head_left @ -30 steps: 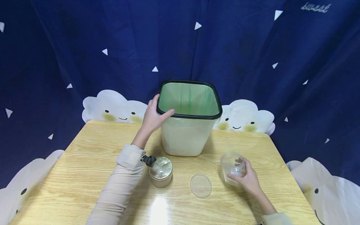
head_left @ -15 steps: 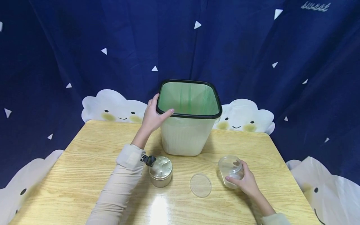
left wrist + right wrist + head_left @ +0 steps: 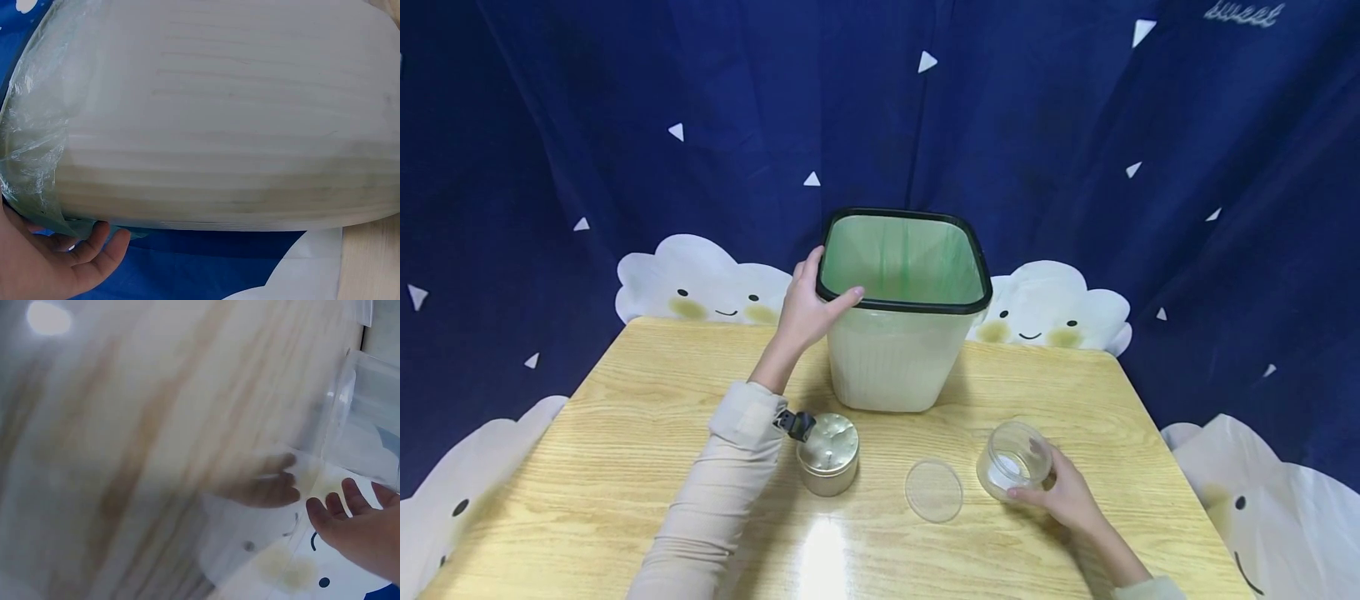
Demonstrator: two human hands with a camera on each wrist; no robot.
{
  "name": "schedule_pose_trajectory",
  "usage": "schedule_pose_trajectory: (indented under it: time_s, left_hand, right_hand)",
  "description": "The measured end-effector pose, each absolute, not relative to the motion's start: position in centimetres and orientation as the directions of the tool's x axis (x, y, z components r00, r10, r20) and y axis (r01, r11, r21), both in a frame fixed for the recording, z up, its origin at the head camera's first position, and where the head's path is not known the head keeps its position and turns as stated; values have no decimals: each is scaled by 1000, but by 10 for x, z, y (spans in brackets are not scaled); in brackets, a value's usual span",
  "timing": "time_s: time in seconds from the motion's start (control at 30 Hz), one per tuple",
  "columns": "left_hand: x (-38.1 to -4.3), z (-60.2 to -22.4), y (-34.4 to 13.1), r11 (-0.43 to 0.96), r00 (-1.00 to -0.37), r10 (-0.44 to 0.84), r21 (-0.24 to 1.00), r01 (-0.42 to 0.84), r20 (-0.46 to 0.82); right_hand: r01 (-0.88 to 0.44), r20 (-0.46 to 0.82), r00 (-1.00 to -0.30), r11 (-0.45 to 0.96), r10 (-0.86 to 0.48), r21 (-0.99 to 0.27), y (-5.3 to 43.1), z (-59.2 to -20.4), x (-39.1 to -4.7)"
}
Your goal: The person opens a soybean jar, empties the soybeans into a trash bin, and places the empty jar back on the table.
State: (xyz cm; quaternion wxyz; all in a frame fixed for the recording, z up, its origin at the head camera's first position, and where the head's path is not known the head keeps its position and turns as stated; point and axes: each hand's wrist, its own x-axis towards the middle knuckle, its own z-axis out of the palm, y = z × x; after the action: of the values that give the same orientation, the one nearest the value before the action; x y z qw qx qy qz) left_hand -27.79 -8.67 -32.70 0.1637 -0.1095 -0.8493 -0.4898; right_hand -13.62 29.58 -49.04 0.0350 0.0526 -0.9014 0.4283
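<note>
My left hand (image 3: 808, 312) grips the left side of the black rim of a whitish trash bin (image 3: 895, 362), thumb over the front edge. A thin green bin liner (image 3: 898, 258) lines the bin, and its edge folds over the outside in the left wrist view. To the right, my right hand (image 3: 1063, 492) holds a clear plastic jar (image 3: 1013, 462) low over the table, tilted, thumb at its near side. The jar's wall (image 3: 365, 419) lies beside my fingers in the right wrist view. A clear round lid (image 3: 934, 490) lies flat left of the jar.
A round metallic tin (image 3: 827, 457) with a crinkled silvery top stands below my left wrist, in front of the bin. The wooden table (image 3: 677, 392) ends at a dark blue curtain (image 3: 737, 108) with white clouds.
My right hand has brought the jar slightly left and turned it, so its opening now faces more toward me. The left hand stays on the bin rim.
</note>
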Motion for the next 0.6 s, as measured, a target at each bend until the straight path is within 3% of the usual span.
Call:
schedule_pose_trajectory:
  time_s: [0.27,0.6]
  left_hand:
    - [-278,-326,-86,492,-922,26,798,348,386]
    - [-278,-328,-87,496,-922,22,796,346,387]
  right_hand:
    - [-73,47,-997,622,-58,-779,299,-484,-133]
    - [-193,195,-978,664,-71,-722,298,-456,-131]
